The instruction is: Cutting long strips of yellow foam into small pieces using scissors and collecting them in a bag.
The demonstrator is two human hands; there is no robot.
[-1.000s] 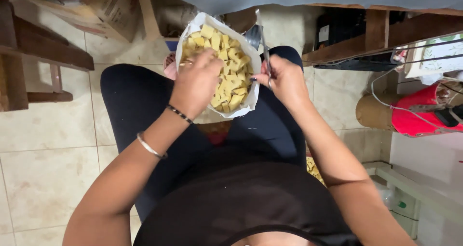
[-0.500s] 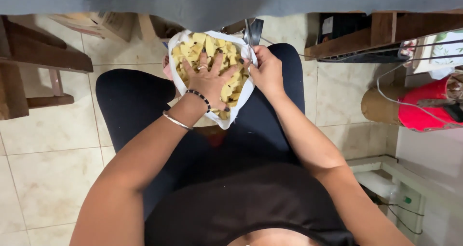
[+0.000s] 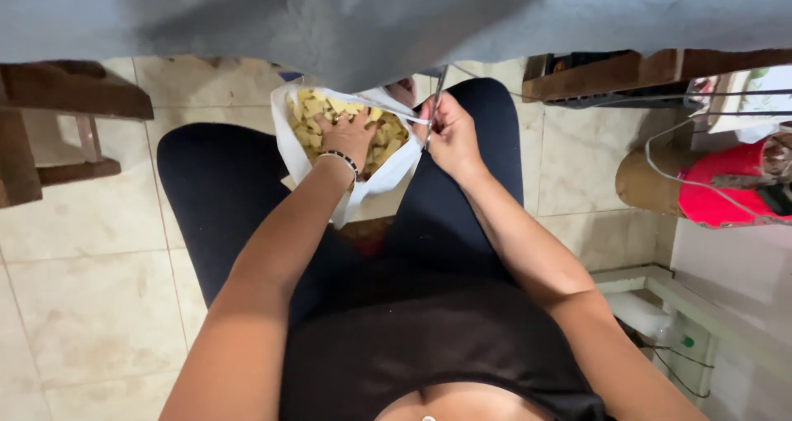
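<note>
A white plastic bag (image 3: pixel 299 153) full of pale yellow cut pieces (image 3: pixel 308 114) rests on my lap between my knees. My left hand (image 3: pixel 351 136) lies inside the bag on top of the pieces, fingers spread among them; beaded and metal bracelets circle its wrist. My right hand (image 3: pixel 452 136) is closed around the handle of a knife (image 3: pixel 435 107) at the bag's right edge, blade pointing away from me. A grey surface (image 3: pixel 396 16) overhead hides the far rim of the bag.
I sit in black trousers over a beige tiled floor (image 3: pixel 91 305). A wooden stool (image 3: pixel 58 132) stands at the left. At the right are a wooden shelf (image 3: pixel 627 74), a brown cylinder (image 3: pixel 648 182), a red object (image 3: pixel 726 186) with wires, and a white frame (image 3: pixel 701 314).
The bag and both hands have shifted up and away under the grey surface. My left hand went from the bag's near edge deeper into the pieces. The knife stays in my right hand.
</note>
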